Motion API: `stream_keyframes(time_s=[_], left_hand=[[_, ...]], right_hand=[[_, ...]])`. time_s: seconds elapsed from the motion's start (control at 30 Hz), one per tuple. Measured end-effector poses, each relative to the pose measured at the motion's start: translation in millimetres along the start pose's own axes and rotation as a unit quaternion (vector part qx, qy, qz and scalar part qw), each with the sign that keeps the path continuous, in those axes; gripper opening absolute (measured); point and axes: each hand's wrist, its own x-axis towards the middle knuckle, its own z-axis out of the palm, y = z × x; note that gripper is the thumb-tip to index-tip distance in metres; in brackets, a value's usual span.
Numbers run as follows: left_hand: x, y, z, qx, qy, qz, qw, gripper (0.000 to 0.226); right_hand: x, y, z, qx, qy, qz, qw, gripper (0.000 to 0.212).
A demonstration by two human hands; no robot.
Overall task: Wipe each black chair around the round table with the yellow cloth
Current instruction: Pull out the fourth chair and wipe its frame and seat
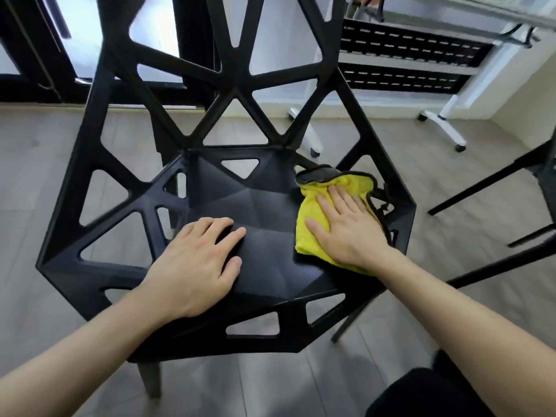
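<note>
On the chair (264, 206) seat, right side, our right hand (346, 227) lies flat on the yellow cloth (313, 212), fingers straight and spread a little, palm pressing the cloth down onto the black plastic. We are not pinching or bunching it; the hand simply covers its middle. The cloth is crumpled, with a dark grey edge showing at its far end, and it reaches from near the seat's front edge toward the right rear corner, next to the chair's right side frame.

Our left hand (198, 260) rests on the left front part of the seat, bare, with no cloth under it. Its fingers are slightly bent and relaxed, tips touching the seat, holding nothing. The 2 hands are apart, with a stretch of bare seat between them.

The chair is black, with a faceted seat and a back and sides made of struts that leave triangular openings. We look down on it from the front; its back rises away from us toward the top of the view.

Under it is a grey wood-look floor (45, 182). To the right, black legs (487, 182) of another piece of furniture cross the view. Farther back stands a white table base (445, 121) on castors.
</note>
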Motion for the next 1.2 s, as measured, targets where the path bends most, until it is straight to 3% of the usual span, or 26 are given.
stream_keyframes(time_s=[0.2, 0.3, 0.43, 0.53, 0.7, 0.87, 0.97, 1.07, 1.2], left_hand=[[2, -3, 0, -0.008, 0.011, -0.003, 1.0, 0.074], [1, -3, 0, -0.012, 0.007, -0.002, 1.0, 0.074], [-4, 5, -2, -0.01, 0.009, -0.002, 1.0, 0.073], [-5, 9, -3, -0.009, 0.004, 0.001, 1.0, 0.073], [-3, 5, -2, -0.016, 0.015, -0.001, 1.0, 0.073], [-2, 9, -6, -0.026, 0.009, 0.0, 1.0, 0.072], [-2, 13, -5, -0.05, 0.051, -0.01, 0.997, 0.067], [-3, 15, -3, -0.076, 0.107, -0.024, 0.991, 0.047], [-32, 13, -27, -0.075, 0.205, -0.029, 0.975, 0.025]], right_hand=[[119, -37, 1, 0.008, -0.001, 0.005, 1.0, 0.085], [74, -19, -2, -0.01, -0.006, -0.017, 1.0, 0.08], [4, 8, 0, 0.005, 0.001, -0.026, 1.0, 0.091], [56, -12, 3, -0.016, 0.034, -0.032, 0.999, 0.089], [148, -60, 5, 0.046, 0.029, -0.013, 0.998, 0.081], [74, -16, 10, 0.021, 0.043, -0.064, 0.997, 0.085], [54, -5, 12, 0.015, 0.025, -0.076, 0.997, 0.083], [66, -41, 11, 0.038, 0.001, -0.067, 0.997, 0.077], [14, -135, 6, 0.073, -0.028, -0.22, 0.972, 0.086]])
